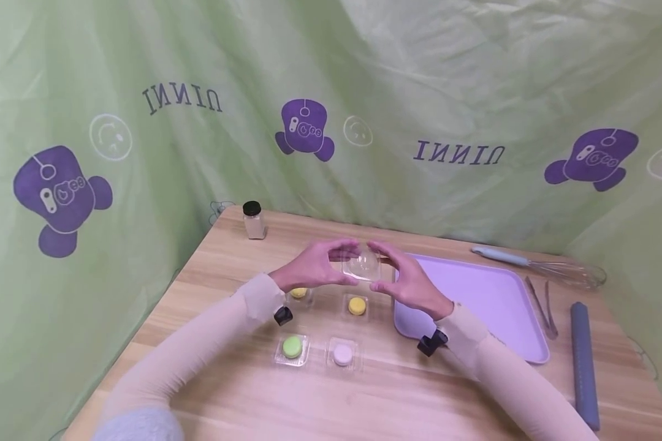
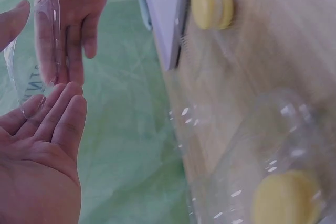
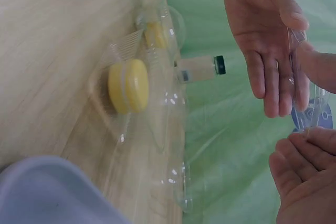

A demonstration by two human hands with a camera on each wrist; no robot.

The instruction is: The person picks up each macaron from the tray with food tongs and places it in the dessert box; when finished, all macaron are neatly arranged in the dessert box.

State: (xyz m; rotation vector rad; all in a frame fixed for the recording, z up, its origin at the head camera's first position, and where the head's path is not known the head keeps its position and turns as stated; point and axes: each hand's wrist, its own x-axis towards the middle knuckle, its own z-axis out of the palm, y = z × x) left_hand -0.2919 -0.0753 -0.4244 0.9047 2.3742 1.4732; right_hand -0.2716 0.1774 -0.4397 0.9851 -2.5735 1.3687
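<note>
A clear plastic dome lid (image 1: 362, 266) is held up above the table between both hands. My left hand (image 1: 315, 264) grips its left edge with thumb and fingers; my right hand (image 1: 415, 285) grips the right edge the same way. Below them, a yellow macaron (image 1: 357, 305) sits in a clear plastic tray. Another yellow macaron (image 1: 298, 293) is partly hidden by the left wrist. Closer to me are a green macaron (image 1: 292, 347) and a pale pink macaron (image 1: 342, 354), each in its own clear tray. In the left wrist view, clear plastic surrounds the nearer yellow macaron (image 2: 286, 199).
To the right lies a lilac tray (image 1: 474, 294), partly behind the right arm. Beyond it are a whisk (image 1: 557, 268), metal tongs (image 1: 546, 309) and a grey-blue roll (image 1: 585, 364). A black-capped jar (image 1: 254, 222) stands at the back left. Green curtain (image 1: 375, 196) closes off the back.
</note>
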